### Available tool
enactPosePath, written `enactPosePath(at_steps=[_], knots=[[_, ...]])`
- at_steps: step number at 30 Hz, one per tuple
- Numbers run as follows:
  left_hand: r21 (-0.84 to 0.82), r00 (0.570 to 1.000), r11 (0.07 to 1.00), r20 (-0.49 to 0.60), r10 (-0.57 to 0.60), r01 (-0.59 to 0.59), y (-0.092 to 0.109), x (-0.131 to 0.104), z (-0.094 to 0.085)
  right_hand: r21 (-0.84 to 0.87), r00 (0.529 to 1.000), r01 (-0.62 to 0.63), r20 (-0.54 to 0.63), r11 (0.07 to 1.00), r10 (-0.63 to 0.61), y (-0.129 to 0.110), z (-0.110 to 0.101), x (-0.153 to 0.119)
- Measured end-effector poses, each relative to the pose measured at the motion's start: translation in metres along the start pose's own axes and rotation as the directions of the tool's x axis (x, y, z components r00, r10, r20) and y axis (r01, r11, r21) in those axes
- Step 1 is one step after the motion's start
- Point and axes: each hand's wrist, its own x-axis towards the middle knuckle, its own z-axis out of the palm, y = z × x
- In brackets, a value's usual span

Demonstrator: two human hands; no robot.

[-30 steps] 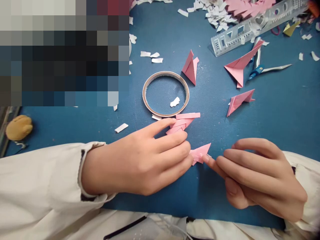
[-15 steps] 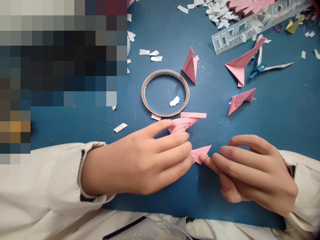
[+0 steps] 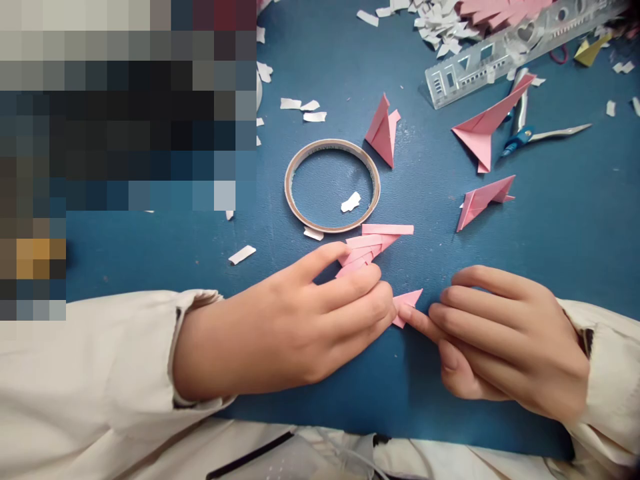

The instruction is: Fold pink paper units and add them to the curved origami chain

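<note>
My left hand [image 3: 290,320] is closed around a row of overlapping folded pink paper pieces [image 3: 373,248], the index fingertip at their left edge and the thumb hidden beneath. Its lower fingers cover the left part of a smaller pink paper piece [image 3: 411,303]; whether the two pink parts join under the hand cannot be seen. From the right, my right hand [image 3: 510,347] touches that smaller piece with its index fingertip. The other fingers are bent together, the thumb tucked below, and no object shows within them.
A tape ring [image 3: 290,200] lies beyond my left hand. Loose folded pink pieces [image 3: 384,133], [image 3: 473,139], [image 3: 483,200] rest on the blue table [image 3: 200,240]. Farther right are scissors [image 3: 560,132], a clear stencil ruler [image 3: 480,73], and white paper scraps [image 3: 445,27].
My left hand has shifted slightly right, covering more of the smaller pink piece. My right index finger still touches that piece. The other objects have stayed in place.
</note>
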Motion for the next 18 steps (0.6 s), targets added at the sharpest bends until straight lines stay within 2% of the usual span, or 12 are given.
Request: enactPosePath(at_steps=[9, 14, 18], knots=[[0.035, 1.0, 0.999, 0.016, -0.004, 0.004, 0.0013, 0.0015, 0.0005, 0.022, 0.997, -0.073, 0.019, 0.997, 0.073, 0.0021, -0.0049, 0.0031], [0.055, 1.0, 0.998, 0.021, 0.004, -0.005, 0.0017, 0.0015, 0.0005, -0.023, 0.999, -0.044, -0.003, 0.999, 0.044, -0.0013, -0.0034, 0.0], [0.037, 1.0, 0.999, 0.009, -0.014, 0.014, 0.0022, 0.0021, 0.0018, -0.086, 0.999, -0.018, 0.033, 0.996, 0.021, -0.0074, -0.0019, -0.006]])
